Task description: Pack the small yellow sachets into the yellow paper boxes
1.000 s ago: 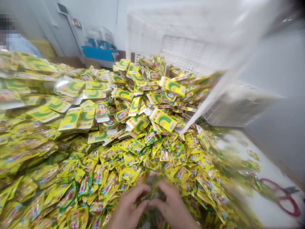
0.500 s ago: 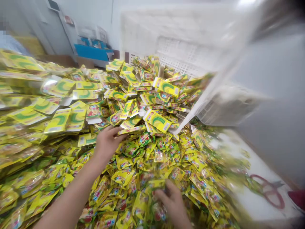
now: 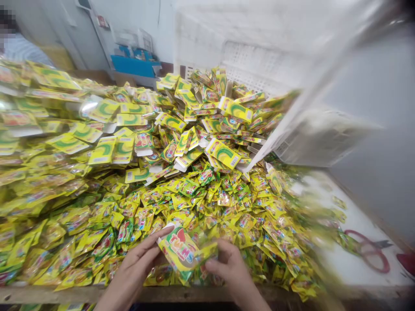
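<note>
Both hands sit at the near edge of the counter (image 3: 356, 276), holding one flat card (image 3: 177, 252) between them. The left hand (image 3: 136, 270) grips the card's left end, fingers stretched under and along it. The right hand (image 3: 231, 270) pinches the right end, thumb on top, together with what looks like a clear sachet (image 3: 204, 250) pressed against the card. The card is yellow and green with red letters and tilts down to the right, just above the front of the sachet heap.

That heap of sachets (image 3: 207, 207) covers the middle of the counter, small yellow and green packs lying loose in every direction. Behind it rises a heap of folded cards (image 3: 181, 125), larger and flatter, spilling from a white crate (image 3: 256, 56) that leans over them at the back. The right part of the view is blurred.

Red scissors (image 3: 369, 255) lie on the bare white counter at the far right, well apart from the hands. Another person's sleeve (image 3: 26, 49) shows at the top left, beyond the heaps. A blue box (image 3: 132, 65) stands against the back wall.
</note>
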`<action>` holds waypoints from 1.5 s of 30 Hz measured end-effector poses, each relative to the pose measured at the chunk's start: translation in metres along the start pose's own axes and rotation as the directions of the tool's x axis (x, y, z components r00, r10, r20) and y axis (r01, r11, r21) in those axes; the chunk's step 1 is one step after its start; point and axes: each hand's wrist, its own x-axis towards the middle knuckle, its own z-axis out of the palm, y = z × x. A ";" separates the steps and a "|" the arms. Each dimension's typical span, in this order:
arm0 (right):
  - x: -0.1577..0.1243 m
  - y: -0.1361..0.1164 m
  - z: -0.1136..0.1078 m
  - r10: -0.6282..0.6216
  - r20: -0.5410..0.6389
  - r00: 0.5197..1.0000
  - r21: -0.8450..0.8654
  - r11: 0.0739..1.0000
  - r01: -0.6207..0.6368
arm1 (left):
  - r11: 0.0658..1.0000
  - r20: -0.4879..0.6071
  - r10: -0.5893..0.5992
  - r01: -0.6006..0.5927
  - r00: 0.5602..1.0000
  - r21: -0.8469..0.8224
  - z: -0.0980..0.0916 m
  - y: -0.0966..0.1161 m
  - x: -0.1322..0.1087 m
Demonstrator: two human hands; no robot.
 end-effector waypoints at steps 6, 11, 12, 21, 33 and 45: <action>-0.006 -0.010 0.006 -0.189 -0.069 0.980 -0.393 0.908 0.147 | 0.995 -0.038 0.039 -0.042 0.999 -0.095 0.034 -0.005 -0.002; 0.006 -0.047 0.026 -0.515 -0.016 0.857 -0.570 0.709 0.415 | 0.960 0.048 0.204 -0.210 0.978 0.183 0.051 -0.008 0.000; 0.008 -0.050 0.029 -0.550 0.075 0.832 -0.617 0.630 0.472 | 0.956 0.059 0.206 -0.214 0.977 0.199 0.052 -0.009 -0.001; -0.004 -0.057 0.043 -0.346 0.355 0.868 -0.868 0.222 0.443 | 0.960 0.020 0.200 -0.200 0.980 0.197 0.053 -0.023 -0.013; 0.014 -0.040 0.044 -0.140 0.563 0.814 -0.823 -0.189 0.536 | 0.976 -0.047 0.214 -0.212 0.976 0.047 0.063 -0.033 -0.028; 0.025 -0.027 0.010 -0.296 0.679 0.672 -0.699 0.016 0.715 | 0.973 -0.005 0.212 -0.211 0.977 -0.096 0.063 -0.022 -0.034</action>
